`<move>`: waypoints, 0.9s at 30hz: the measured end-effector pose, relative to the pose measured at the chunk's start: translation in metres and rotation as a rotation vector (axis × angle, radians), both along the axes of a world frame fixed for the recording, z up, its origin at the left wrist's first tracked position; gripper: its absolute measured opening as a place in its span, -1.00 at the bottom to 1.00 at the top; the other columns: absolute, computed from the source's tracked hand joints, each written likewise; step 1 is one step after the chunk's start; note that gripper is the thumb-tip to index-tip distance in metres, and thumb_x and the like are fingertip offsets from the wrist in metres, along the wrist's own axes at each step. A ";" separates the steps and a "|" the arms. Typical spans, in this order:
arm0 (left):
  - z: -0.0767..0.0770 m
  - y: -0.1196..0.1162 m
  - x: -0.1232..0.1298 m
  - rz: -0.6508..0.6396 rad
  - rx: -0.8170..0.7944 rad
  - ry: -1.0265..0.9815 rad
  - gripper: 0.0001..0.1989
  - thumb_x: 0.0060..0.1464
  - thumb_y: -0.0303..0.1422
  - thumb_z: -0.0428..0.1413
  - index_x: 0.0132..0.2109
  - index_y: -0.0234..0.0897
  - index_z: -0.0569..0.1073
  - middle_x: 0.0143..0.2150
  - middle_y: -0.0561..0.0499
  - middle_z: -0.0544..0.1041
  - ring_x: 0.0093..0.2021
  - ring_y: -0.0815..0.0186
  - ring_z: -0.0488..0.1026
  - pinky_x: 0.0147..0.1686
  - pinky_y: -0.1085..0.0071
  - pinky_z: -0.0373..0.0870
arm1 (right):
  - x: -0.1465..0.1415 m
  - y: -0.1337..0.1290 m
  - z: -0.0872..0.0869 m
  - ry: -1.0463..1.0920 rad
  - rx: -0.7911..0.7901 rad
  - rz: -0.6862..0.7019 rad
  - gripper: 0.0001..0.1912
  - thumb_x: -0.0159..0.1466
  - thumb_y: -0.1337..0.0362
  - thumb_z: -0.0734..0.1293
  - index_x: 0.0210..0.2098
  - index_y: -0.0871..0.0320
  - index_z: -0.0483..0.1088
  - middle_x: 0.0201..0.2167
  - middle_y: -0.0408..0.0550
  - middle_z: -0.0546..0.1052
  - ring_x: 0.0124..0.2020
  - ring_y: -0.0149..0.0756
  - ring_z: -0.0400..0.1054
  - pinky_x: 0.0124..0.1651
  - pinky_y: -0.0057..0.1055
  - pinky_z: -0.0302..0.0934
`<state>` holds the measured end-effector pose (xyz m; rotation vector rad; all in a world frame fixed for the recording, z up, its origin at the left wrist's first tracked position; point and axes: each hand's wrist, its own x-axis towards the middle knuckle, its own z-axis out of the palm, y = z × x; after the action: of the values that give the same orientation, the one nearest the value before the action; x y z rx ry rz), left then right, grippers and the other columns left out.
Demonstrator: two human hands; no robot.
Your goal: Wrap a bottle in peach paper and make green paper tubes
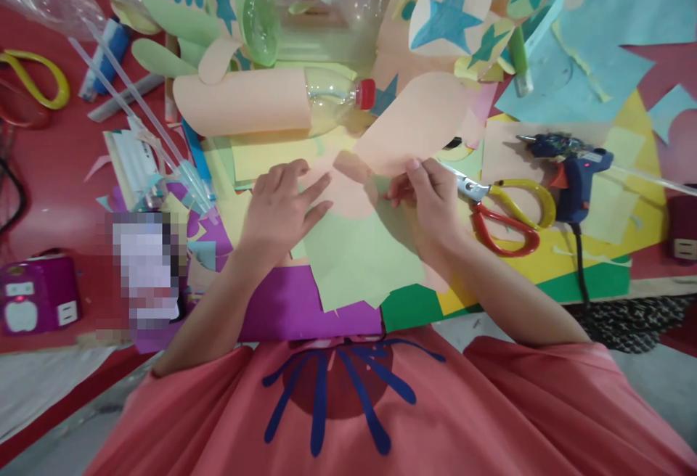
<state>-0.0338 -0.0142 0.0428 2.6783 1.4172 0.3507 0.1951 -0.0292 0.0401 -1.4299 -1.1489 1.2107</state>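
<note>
Your right hand pinches peach paper cutout, one o'clock (hold lightly, avoid creases); left hand empty, fingers spread.

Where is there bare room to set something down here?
Bare red tabletop shows at left, between the far-left scissors and the purple box; a smaller patch at right, beside the blue sheet. The middle is crowded: paper under the left hand and right hand, a wrapped bottle beyond.

1 purple socket box at left, 1 pixelated rectangular object near it, 1 black-and-white cloth at right
</note>
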 end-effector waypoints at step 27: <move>0.004 -0.023 0.015 -0.637 -0.299 0.130 -0.47 0.25 -0.20 0.00 0.33 0.10 0.12 0.43 0.06 0.05 0.43 0.17 -0.03 0.36 -0.01 -0.17 | 0.024 0.014 -0.001 -0.141 0.243 -0.075 -0.69 0.20 0.07 0.35 -0.59 0.06 0.38 -0.58 -0.19 0.30 -0.53 -0.44 0.19 -0.48 -0.41 0.15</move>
<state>-0.0191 -0.0376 0.0472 2.7367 0.5118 -0.0860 0.2190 -0.0155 0.0388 -1.3754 -1.2796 0.8964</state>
